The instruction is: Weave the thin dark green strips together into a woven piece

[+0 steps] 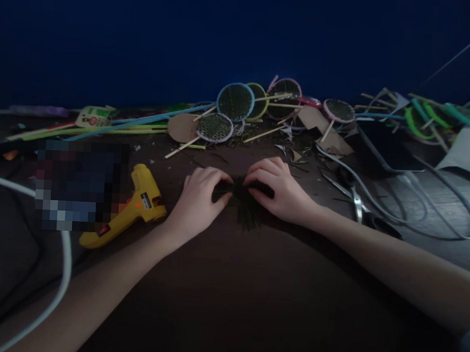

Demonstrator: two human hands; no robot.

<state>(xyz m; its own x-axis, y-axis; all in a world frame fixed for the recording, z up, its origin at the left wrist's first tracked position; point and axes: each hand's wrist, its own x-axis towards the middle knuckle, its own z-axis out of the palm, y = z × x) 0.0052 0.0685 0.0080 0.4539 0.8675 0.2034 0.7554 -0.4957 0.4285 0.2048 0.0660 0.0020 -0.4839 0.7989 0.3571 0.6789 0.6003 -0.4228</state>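
Note:
Near the middle of the dark table, my left hand (202,195) and my right hand (279,191) face each other. Between their fingertips is a bundle of dark green strands (248,211), fanned out toward me. Thumb and fingers of each hand are pinched at its upper part, one from either side. What the bundle is made of is too dark to tell. A yellow hot glue gun (141,202) with a small red light lies left of my left hand. Scissors (358,203) with dark handles lie right of my right hand.
Along the back lie several round mesh paddles on sticks (234,102), coloured pipe cleaners (143,119), cardboard pieces (324,129) and scraps. A phone (390,147) with a cable (446,208) is at the right. A white cord (67,262) crosses the left side beside a blurred-out patch.

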